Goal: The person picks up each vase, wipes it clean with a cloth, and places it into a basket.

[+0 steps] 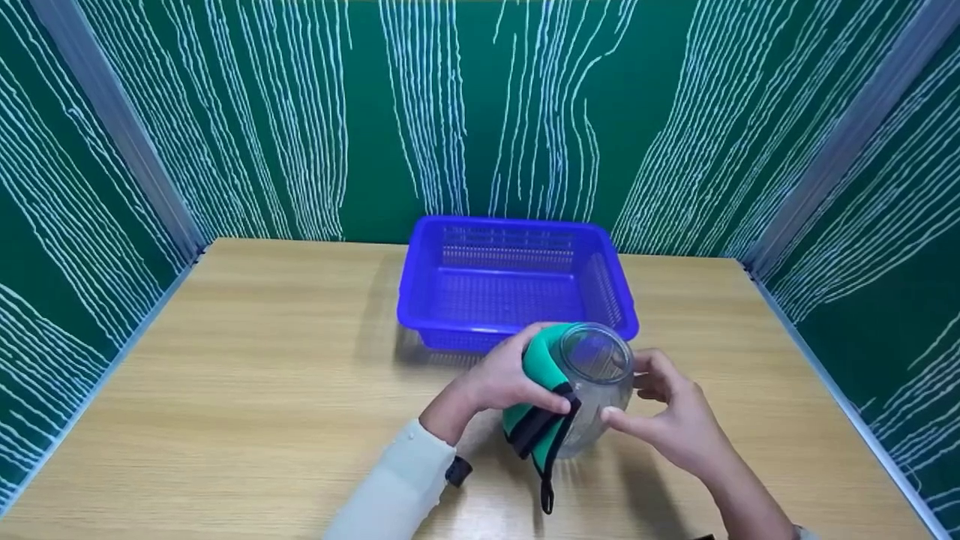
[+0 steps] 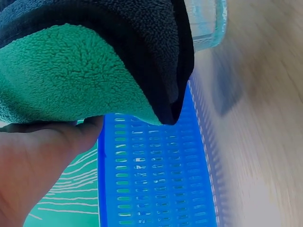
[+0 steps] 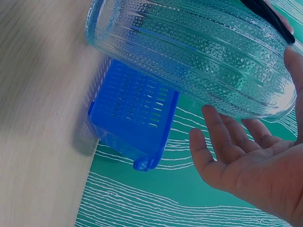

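Note:
A clear glass jar with a wide mouth and ribbed, dotted sides is in front of the basket, its mouth upward in the head view. My left hand grips a green and dark grey cloth against the jar's left side, thumb toward me. The cloth's black-edged corner and small loop hang down. On the jar's other side is my right hand, its fingers loosely spread and its thumb at the glass. In the right wrist view, the fingers are beside the jar; whether they touch it is unclear.
A blue plastic basket with slotted sides stands on the wooden table, just behind the jar. Green walls with white wavy lines enclose the back and sides. A small black object is by the left sleeve.

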`<state>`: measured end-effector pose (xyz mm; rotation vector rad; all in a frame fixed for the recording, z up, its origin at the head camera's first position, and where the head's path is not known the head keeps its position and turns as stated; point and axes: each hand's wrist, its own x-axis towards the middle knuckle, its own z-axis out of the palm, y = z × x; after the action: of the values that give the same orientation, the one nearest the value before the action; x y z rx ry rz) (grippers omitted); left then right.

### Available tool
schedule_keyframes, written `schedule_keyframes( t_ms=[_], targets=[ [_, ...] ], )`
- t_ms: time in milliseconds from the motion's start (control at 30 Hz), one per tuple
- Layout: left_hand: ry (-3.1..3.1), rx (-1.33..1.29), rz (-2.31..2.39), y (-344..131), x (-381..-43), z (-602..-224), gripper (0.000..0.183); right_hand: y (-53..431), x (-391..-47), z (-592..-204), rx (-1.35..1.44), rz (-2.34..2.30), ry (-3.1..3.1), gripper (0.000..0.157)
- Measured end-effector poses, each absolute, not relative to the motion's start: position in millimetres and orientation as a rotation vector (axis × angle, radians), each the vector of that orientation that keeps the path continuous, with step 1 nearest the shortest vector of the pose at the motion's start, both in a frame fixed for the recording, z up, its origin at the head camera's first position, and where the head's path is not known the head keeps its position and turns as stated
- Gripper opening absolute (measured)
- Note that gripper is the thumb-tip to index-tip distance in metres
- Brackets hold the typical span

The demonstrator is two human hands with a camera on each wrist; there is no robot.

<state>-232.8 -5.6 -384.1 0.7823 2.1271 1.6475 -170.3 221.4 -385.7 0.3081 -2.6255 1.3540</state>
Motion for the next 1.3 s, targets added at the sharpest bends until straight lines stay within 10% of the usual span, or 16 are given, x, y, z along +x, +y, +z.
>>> schedule_keyframes(
  t_ms=[1300],
  targets=[
    [2.320, 0.673, 1.415, -8, -240, -425, 0.092, 222, -171, -387, 0.293, 1.363, -2.617, 0.055]
  ],
)
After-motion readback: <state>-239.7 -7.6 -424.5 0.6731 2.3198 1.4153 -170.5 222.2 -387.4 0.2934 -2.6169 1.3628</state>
